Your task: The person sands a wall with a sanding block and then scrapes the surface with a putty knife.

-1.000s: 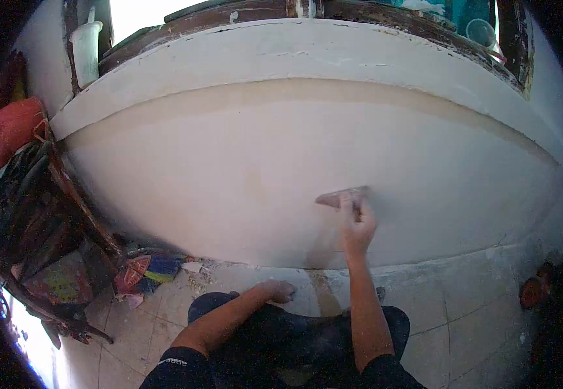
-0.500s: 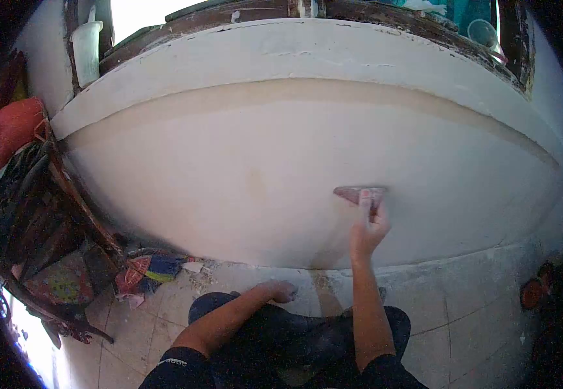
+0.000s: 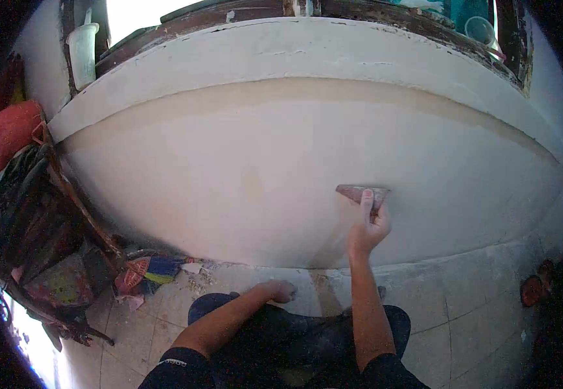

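Observation:
My right hand (image 3: 373, 223) holds a folded piece of reddish-brown sandpaper (image 3: 353, 192) flat against the white wall (image 3: 262, 155). The thumb lies over the sheet and shows pale dust. The sheet's pointed end sticks out to the left of the fingers. By my left knee, my left hand (image 3: 280, 291) rests with its fingers loosely curled and nothing visible in them; the fingertips are partly hidden.
Above the wall runs a white ledge (image 3: 281, 48) under a worn window frame (image 3: 229, 15). A white plastic container (image 3: 83, 55) and a clear cup (image 3: 480, 30) stand there. A cluttered chair (image 3: 61, 272) is at left, with rags (image 3: 149, 272) on the tiled floor (image 3: 434, 337).
My right hand and the sandpaper have shifted only slightly on the wall, and the sheet looks sharper now. The view has tilted a little. My left hand has stayed by the knee.

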